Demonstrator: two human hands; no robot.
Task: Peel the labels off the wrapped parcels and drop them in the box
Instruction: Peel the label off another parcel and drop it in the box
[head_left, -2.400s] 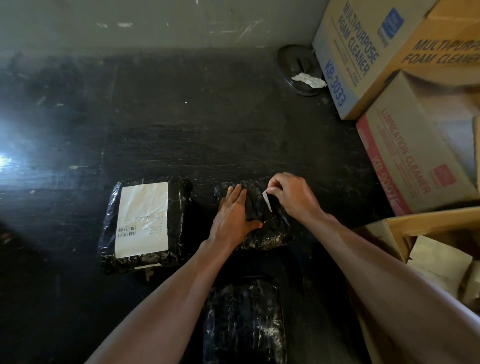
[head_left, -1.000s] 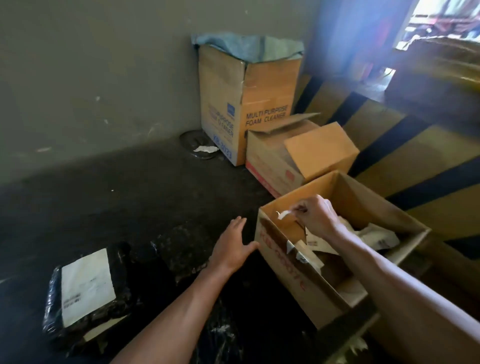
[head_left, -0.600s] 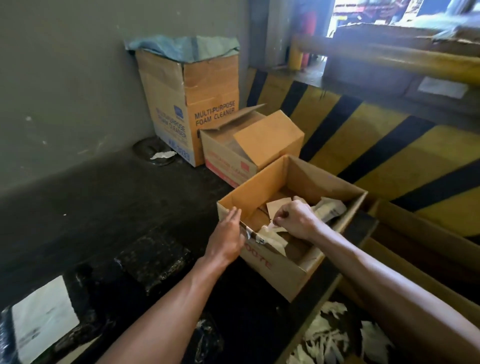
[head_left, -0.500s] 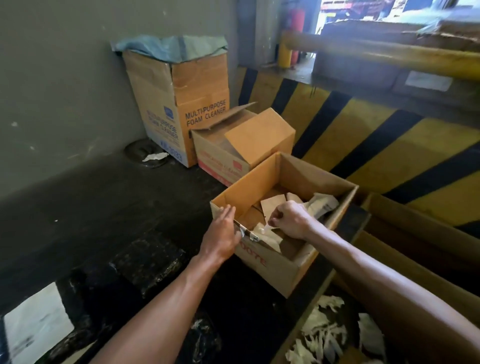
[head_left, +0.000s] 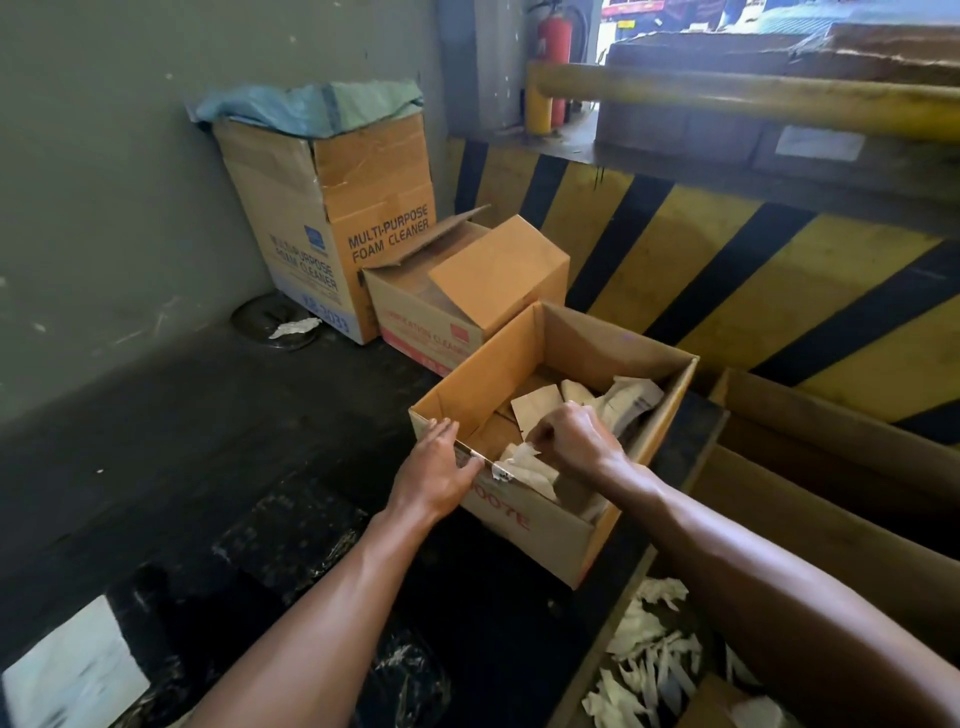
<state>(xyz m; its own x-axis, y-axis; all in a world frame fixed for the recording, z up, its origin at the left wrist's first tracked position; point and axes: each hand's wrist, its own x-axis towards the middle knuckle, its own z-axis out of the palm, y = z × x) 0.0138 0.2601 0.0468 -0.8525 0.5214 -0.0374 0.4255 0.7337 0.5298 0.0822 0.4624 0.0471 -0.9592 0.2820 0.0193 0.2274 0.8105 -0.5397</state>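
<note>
An open cardboard box (head_left: 613, 338) stands at the right edge of the dark table, with several peeled labels lying inside. My right hand (head_left: 576, 439) is down in the box, its fingers pinched on a small white label scrap (head_left: 519, 456). My left hand (head_left: 436, 475) lies flat against the box's near-left rim, fingers spread, holding nothing. A black-wrapped parcel (head_left: 291, 535) without a label lies left of the box. Another black parcel (head_left: 410, 675) sits at the bottom, partly under my left arm. At the bottom-left corner a third parcel carries a white label (head_left: 67, 670).
A tall foam-cleaner carton (head_left: 332, 218) topped with a blue bag and a smaller carton (head_left: 467, 291) with loose flaps stand behind the box. A round dark dish (head_left: 280, 325) sits by the wall. A yellow-black striped barrier (head_left: 727, 270) runs along the right. Below lies a bin of white scraps (head_left: 649, 665).
My right hand pulled the scrap off the middle parcel, carried it right and lowered it into the box. My left hand left the parcel and came to the box rim. The view swung right.
</note>
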